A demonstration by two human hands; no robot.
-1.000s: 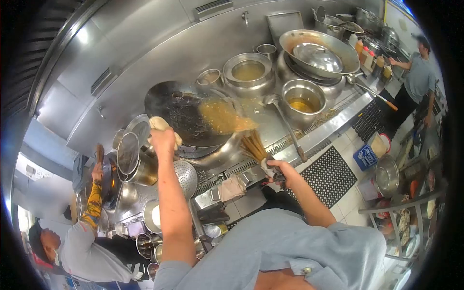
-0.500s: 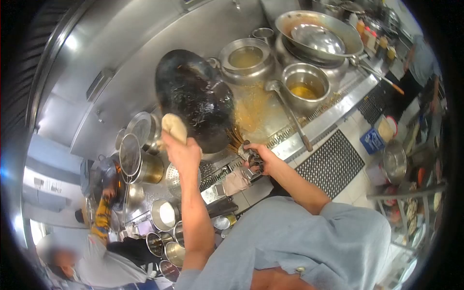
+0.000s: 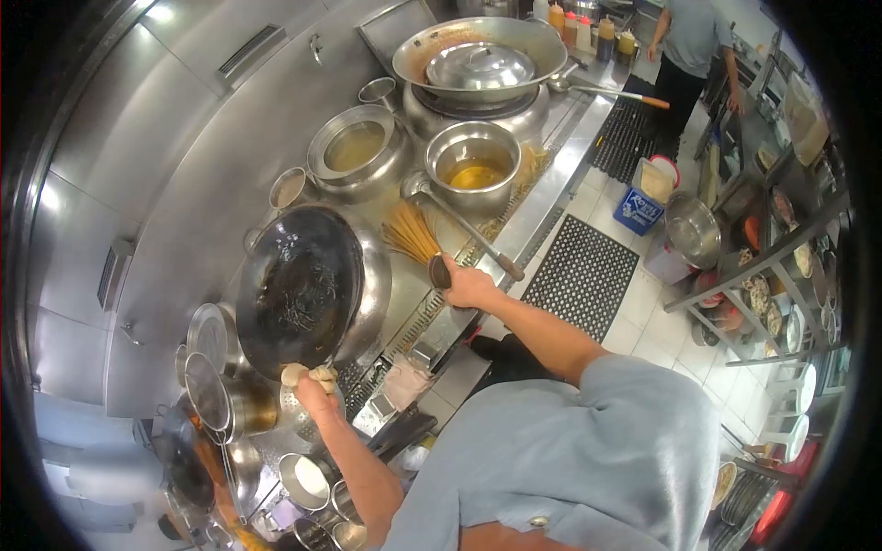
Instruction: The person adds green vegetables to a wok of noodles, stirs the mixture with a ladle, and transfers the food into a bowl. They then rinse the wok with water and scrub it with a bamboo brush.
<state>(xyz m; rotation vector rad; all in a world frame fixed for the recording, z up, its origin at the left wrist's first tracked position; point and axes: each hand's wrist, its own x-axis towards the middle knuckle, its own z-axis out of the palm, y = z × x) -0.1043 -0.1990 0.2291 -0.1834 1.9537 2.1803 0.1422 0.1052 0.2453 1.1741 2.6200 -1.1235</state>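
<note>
My left hand (image 3: pixel 315 395) is closed round a pale folded cloth (image 3: pixel 317 375) at the near rim of a black wok (image 3: pixel 299 289), which sits on the round burner with a dark, wet inside. My right hand (image 3: pixel 467 285) grips the dark bound end of a bamboo brush (image 3: pixel 412 233). The brush's splayed bristles point away over the steel counter, to the right of the wok and apart from it. A long-handled ladle (image 3: pixel 469 230) lies just beyond my right hand, beside a steel pot of yellow liquid (image 3: pixel 474 174).
Behind stand a pot of cloudy liquid (image 3: pixel 356 149) and a large wok with a lid (image 3: pixel 480 66). Strainers (image 3: pixel 209 390) and steel bowls (image 3: pixel 305 481) are at lower left. A co-worker (image 3: pixel 687 46) stands at upper right. A rubber mat (image 3: pixel 582 275) covers the floor.
The wok has gone from tilted up to resting lower on the burner. My left hand has lowered with the cloth. The brush has lifted away from the wok to the right, and the view has shifted.
</note>
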